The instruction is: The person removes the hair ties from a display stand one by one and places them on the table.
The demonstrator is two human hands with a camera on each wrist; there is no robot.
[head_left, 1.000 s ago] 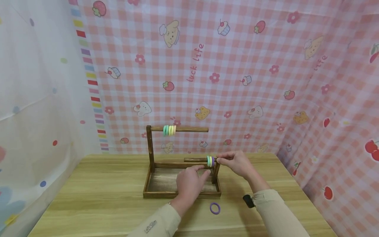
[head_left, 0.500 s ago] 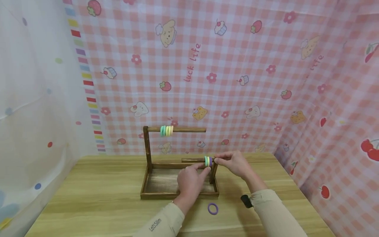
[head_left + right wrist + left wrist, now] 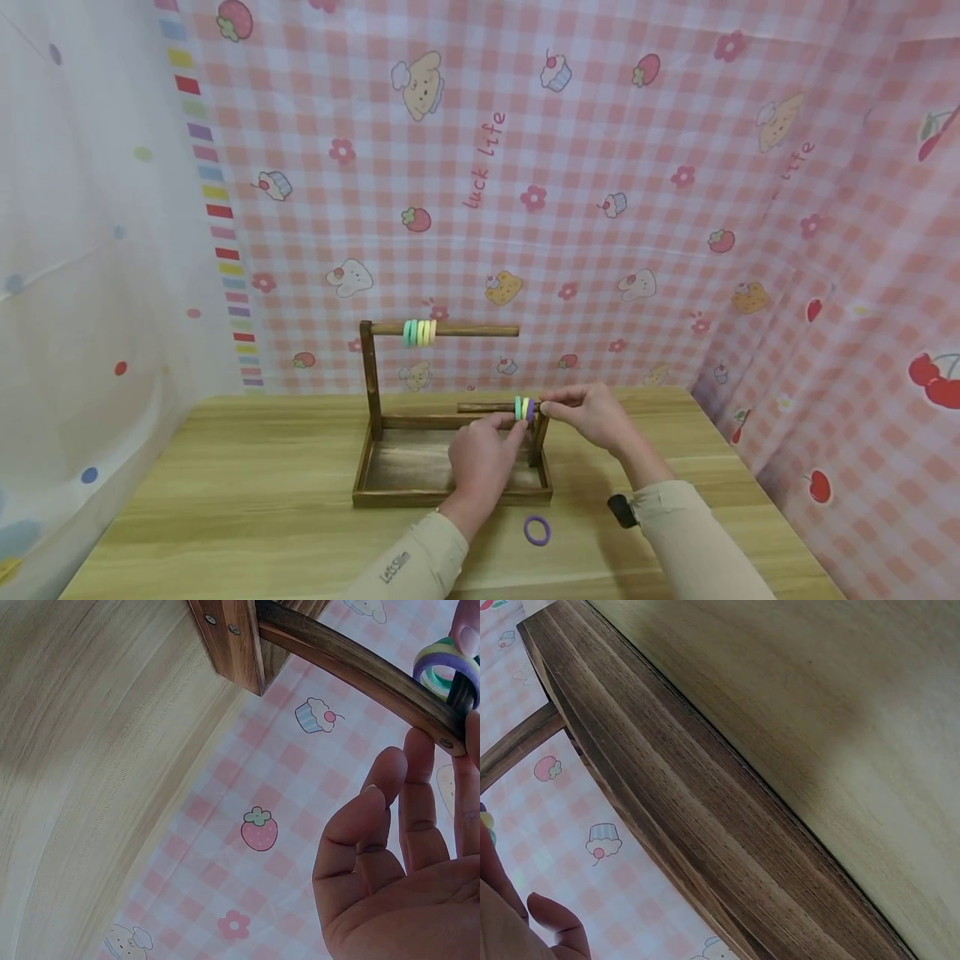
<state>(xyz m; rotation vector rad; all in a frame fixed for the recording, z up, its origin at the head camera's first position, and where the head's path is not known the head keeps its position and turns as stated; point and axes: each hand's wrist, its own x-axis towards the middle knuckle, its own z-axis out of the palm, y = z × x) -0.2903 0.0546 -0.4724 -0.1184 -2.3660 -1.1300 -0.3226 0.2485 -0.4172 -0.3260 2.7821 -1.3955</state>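
Note:
In the head view, a few green, yellow and purple hair ties (image 3: 523,408) hang on the short lower rod (image 3: 483,407) of a dark wooden stand (image 3: 371,375). My left hand (image 3: 480,462) pinches them from below with thumb and index finger. My right hand (image 3: 596,412) grips the top of the short post, where the rod's right end meets it. The right wrist view shows its fingers around the post end, beside the purple hair tie (image 3: 450,661). Most of my left hand (image 3: 506,930) is cut off in the left wrist view. A loose purple hair tie (image 3: 537,542) lies on the table.
Several green, yellow and peach hair ties (image 3: 419,333) hang on the stand's upper rod (image 3: 480,331). The stand has a shallow tray base (image 3: 397,498) on a wooden table (image 3: 247,500). Patterned cloth (image 3: 585,250) hangs behind and at the sides.
My left thumb has come up against the hair ties on the lower rod. My right hand has kept its place on the post. The whole view has shifted slightly.

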